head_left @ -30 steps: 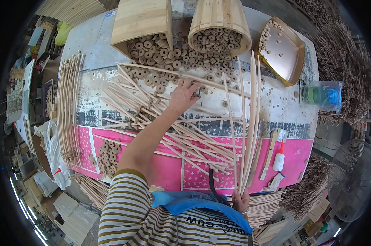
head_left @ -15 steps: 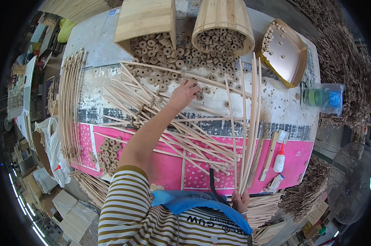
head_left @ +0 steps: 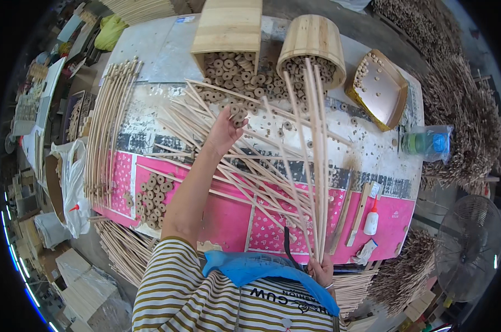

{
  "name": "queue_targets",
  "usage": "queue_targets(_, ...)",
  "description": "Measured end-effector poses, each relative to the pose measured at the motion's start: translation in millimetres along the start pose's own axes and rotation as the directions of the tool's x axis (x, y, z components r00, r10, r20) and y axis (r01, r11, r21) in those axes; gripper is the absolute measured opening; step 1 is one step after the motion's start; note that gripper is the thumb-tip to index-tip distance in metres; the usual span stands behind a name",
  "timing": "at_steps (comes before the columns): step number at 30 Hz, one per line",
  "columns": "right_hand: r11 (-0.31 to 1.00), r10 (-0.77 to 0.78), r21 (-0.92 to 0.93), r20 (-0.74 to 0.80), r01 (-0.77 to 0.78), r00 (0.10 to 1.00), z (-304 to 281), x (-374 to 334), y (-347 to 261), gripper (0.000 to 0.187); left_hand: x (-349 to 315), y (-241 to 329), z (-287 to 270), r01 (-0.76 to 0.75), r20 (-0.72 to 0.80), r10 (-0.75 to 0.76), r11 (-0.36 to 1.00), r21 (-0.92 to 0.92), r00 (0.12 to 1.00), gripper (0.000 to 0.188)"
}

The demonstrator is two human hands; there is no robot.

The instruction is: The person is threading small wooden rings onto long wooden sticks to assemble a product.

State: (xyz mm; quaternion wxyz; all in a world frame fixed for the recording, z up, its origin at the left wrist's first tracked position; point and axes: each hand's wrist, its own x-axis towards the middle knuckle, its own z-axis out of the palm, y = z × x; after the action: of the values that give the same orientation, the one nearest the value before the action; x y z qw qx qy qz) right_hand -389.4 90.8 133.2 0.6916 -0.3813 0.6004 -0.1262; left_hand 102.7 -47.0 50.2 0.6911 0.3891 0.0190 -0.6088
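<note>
Several round wooden discs with centre holes (head_left: 238, 115) rest in the fingers of my left hand (head_left: 223, 134), which is raised over the table short of the disc heap. My right hand (head_left: 321, 271), close to my body, grips the lower ends of several long thin wooden rods (head_left: 317, 166) that fan out upward. Below my left hand lies a loose crisscross pile of similar rods (head_left: 261, 191), some with discs on them. The main heap of discs (head_left: 236, 80) spills from a square wooden box (head_left: 225, 27) lying on its side.
Beside the box lies a tipped wooden bucket (head_left: 311, 39) of discs. At the right are a shallow tray (head_left: 383, 94) with small beads, a bagged blue-green container (head_left: 427, 143) and a glue bottle (head_left: 371, 221). Rods with discs (head_left: 109, 133) line the left edge, near a small disc pile (head_left: 152, 200).
My left hand has lifted from the disc heap and drawn back to the left with several discs. The rods in my right hand have tilted leftward. The whole view has shifted slightly.
</note>
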Motion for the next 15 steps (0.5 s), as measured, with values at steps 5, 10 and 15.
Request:
queue_targets(5, 0.999, -0.020, -0.045, 0.131, 0.026, 0.991, 1.4, -14.4, -2.1, 0.027, -49.8, 28.5, -16.0, -0.089, -0.020, 0.090, 0.996, 0.009, 0.996, 0.036)
queue_targets(10, 0.987, -0.046, -0.141, 0.234, 0.080, 0.971, 6.6, -39.5, -6.8, 0.030, -88.0, 50.1, -60.4, -0.204, -0.059, 0.212, 0.971, 0.121, 0.976, 0.040)
queue_targets(15, 0.972, -0.090, -0.181, 0.291, 0.147, 0.952, 9.7, -51.6, -3.8, 0.032, -120.5, 59.4, -77.2, -0.234, -0.119, 0.255, 0.958, 0.167, 0.960, 0.037)
